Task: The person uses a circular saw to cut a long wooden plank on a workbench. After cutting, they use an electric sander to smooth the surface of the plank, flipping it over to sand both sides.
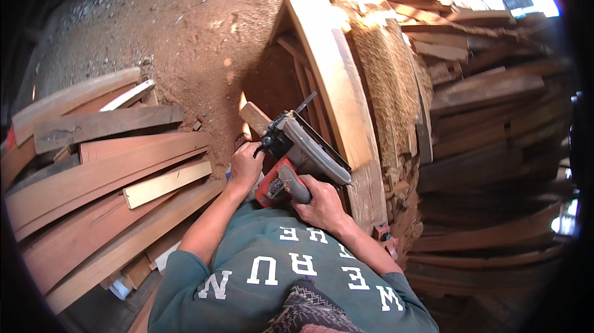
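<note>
I hold a circular saw (304, 147) with a red body, grey guard and black fittings close to my torso, tilted over on its side. My right hand (323, 205) is wrapped round its grey rear handle. My left hand (246, 164) is closed at the black knob and fittings on the saw's left side; its fingertips are partly hidden. A short wooden piece (254, 116) shows just beyond the left hand. The saw is right beside a long pale plank (334, 79), and I cannot tell whether they touch.
Several reddish boards (105, 175) lie stacked at the left, with a short pale batten (167, 183) on top. Sawdust (387, 79) is heaped right of the long plank. Rough timber (489, 104) is piled at the far right. Brown earth (185, 30) stretches ahead.
</note>
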Tool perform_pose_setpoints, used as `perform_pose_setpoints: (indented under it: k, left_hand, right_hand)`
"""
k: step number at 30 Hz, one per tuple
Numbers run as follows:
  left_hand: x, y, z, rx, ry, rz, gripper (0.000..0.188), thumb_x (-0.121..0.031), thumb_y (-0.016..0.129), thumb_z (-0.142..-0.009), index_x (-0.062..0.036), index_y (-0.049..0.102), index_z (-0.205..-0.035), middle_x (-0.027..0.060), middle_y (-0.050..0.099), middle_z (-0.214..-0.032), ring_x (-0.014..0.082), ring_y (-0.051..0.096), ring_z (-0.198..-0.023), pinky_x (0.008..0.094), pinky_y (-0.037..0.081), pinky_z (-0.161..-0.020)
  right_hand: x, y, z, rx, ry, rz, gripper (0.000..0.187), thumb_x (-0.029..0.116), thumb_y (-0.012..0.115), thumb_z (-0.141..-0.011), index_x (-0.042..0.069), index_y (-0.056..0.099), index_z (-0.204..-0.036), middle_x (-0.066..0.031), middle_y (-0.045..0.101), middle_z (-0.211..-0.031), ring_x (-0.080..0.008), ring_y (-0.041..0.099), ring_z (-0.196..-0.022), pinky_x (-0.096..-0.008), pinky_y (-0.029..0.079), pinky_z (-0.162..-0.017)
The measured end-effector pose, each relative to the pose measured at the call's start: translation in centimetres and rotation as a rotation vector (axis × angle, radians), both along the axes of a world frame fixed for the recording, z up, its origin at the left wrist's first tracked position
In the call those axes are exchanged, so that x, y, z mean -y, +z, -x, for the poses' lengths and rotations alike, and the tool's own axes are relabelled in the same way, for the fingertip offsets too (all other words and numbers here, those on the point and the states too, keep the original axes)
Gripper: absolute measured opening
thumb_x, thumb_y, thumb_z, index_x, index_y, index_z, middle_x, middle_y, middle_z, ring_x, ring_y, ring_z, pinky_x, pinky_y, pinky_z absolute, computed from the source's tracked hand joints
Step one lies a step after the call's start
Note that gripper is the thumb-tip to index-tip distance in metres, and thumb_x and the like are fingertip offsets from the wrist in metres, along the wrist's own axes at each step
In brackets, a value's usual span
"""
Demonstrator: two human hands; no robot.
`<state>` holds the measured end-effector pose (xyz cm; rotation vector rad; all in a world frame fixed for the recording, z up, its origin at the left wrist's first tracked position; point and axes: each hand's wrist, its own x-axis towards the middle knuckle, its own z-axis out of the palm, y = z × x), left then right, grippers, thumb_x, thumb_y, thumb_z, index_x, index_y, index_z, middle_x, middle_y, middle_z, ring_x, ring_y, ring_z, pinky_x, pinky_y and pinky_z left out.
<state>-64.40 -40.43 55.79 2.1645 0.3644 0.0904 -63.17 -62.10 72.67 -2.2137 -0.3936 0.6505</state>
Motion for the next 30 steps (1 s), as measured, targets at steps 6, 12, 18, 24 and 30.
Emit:
perform_pose_setpoints:
  k: [6, 12, 18, 24, 30]
  left_hand:
    - [8.1, -0.5, 2.5, 0.135, -0.104, -0.151, 0.023, -0.005, 0.074, -0.089, -0.0009, 0.077, -0.112, 0.0187, 0.072, -0.099, 0.0392, 0.07, -0.098, 0.0496, 0.055, -0.091]
    - [13.1, 0.0, 3.6, 0.18, -0.227, -0.234, 0.027, -0.006, 0.074, -0.091, -0.0008, 0.075, -0.118, 0.0174, 0.065, -0.093, 0.0386, 0.066, -0.093, 0.0497, 0.053, -0.087]
    - [15.1, 1.7, 4.6, 0.15, -0.34, -0.304, 0.044, -0.005, 0.072, -0.093, -0.0082, 0.073, -0.136, 0.0154, 0.059, -0.091, 0.0366, 0.062, -0.09, 0.0487, 0.053, -0.085]
    - [16.6, 2.6, 4.6, 0.142, -0.358, -0.324, 0.049, -0.003, 0.071, -0.093, -0.0107, 0.071, -0.141, 0.0151, 0.056, -0.093, 0.0353, 0.06, -0.094, 0.0469, 0.052, -0.088]
    - [17.4, 2.0, 4.7, 0.131, -0.389, -0.307, 0.052, 0.0, 0.068, -0.091, -0.0127, 0.071, -0.142, 0.0149, 0.056, -0.094, 0.0357, 0.059, -0.094, 0.0479, 0.052, -0.089]
  right_hand:
    - [8.6, 0.4, 3.3, 0.066, -0.087, -0.077, 0.04, 0.015, 0.078, -0.08, 0.002, 0.071, -0.118, -0.025, 0.076, -0.094, -0.0447, 0.075, -0.091, -0.051, 0.06, -0.081]
    - [15.1, 0.0, 5.4, 0.048, -0.274, -0.132, 0.04, 0.014, 0.082, -0.079, 0.002, 0.072, -0.116, -0.0253, 0.077, -0.096, -0.0435, 0.076, -0.093, -0.0502, 0.061, -0.082]
    - [18.3, -0.4, 7.0, 0.141, -0.312, -0.178, 0.04, 0.014, 0.081, -0.079, 0.003, 0.072, -0.117, -0.025, 0.077, -0.095, -0.0438, 0.076, -0.092, -0.0498, 0.061, -0.081]
    - [20.0, 0.2, 8.0, 0.175, -0.299, -0.194, 0.036, 0.009, 0.077, -0.08, 0.002, 0.072, -0.114, -0.0236, 0.076, -0.093, -0.0432, 0.076, -0.089, -0.0462, 0.06, -0.077]
    - [20.8, 1.0, 8.6, 0.169, -0.306, -0.206, 0.036, 0.014, 0.078, -0.081, 0.004, 0.07, -0.115, -0.023, 0.075, -0.096, -0.0438, 0.074, -0.092, -0.051, 0.059, -0.08]
